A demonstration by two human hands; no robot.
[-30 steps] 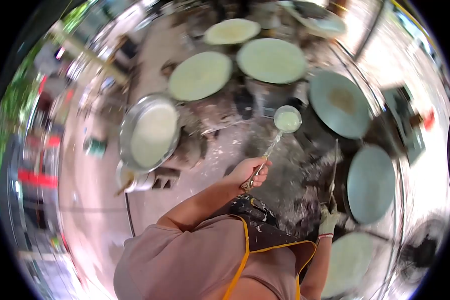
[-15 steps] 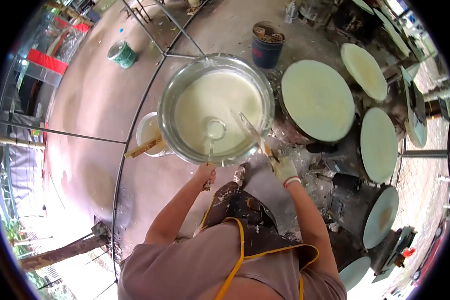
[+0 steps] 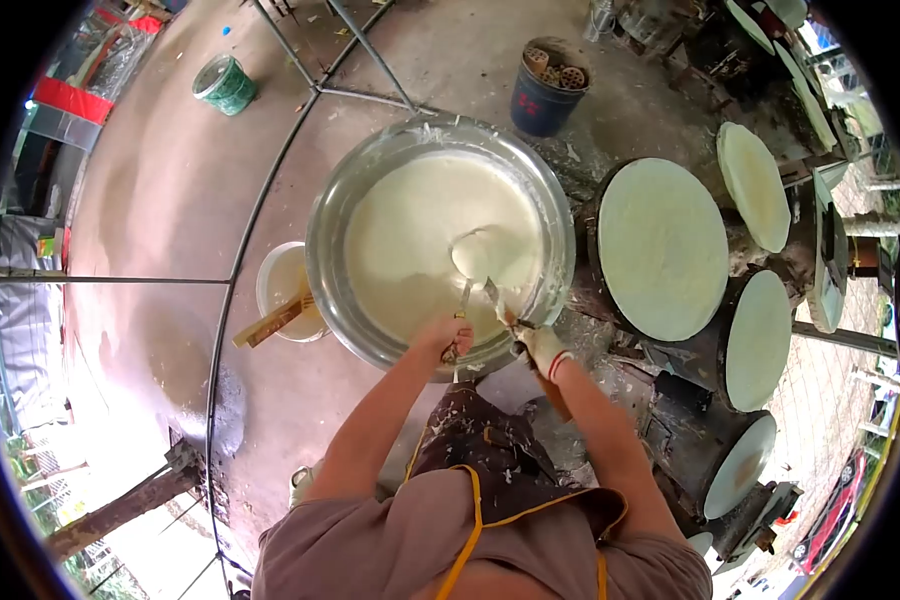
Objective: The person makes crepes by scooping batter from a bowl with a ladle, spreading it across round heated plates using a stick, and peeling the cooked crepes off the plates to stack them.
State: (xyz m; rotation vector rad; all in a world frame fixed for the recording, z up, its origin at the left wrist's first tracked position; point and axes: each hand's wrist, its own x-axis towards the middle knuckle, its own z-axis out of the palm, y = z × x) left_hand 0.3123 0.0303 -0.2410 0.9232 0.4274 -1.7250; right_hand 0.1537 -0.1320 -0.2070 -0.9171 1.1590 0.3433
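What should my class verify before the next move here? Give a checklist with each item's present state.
1. Ladle firmly in the left hand: ok, fingers are closed round its handle.
2. Spatula in the right hand: ok, gripped by the handle.
3. Spatula clear of the ladle: cannot tell; its tip is close to the bowl, contact unclear.
4. Liquid left in the basin: ok, it covers the bottom.
5. Basin rim clean: not ok, pale smears show.
6. Nearest griddle hot: cannot tell, nothing visible shows its heat.
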